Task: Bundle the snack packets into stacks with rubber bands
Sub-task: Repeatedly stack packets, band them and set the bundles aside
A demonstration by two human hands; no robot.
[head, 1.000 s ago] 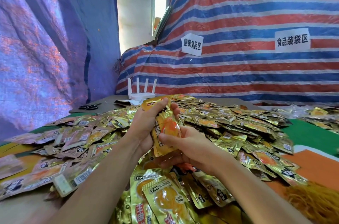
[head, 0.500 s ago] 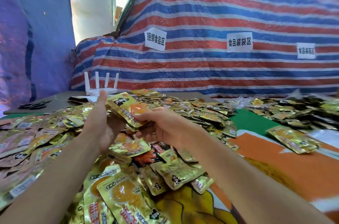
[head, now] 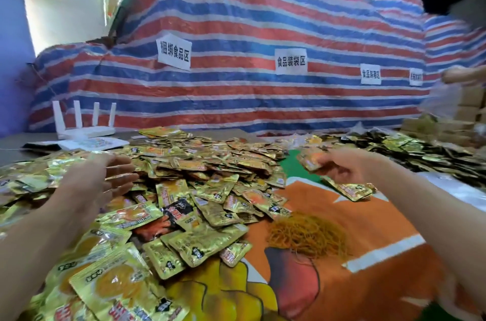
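Our right hand (head: 347, 169) pinches packets (head: 310, 159), our left hand (head: 100, 184) hangs spread, empty; pinched one-handed, they could fan apart.

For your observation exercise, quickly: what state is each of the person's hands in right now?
Left hand: open, fingers spread over the packet pile, holding nothing.
Right hand: pinching a gold snack packet.

The left hand (head: 97, 184) was blurred, its fingers (head: 119, 163) indistinct. The packet (head: 310, 159) pinched in the right hand (head: 349, 168) was too smeared to read. Far beyond those fingers, two small signs (head: 370, 74) were illegible, and another person's arm (head: 464, 75) was cut by the edge.
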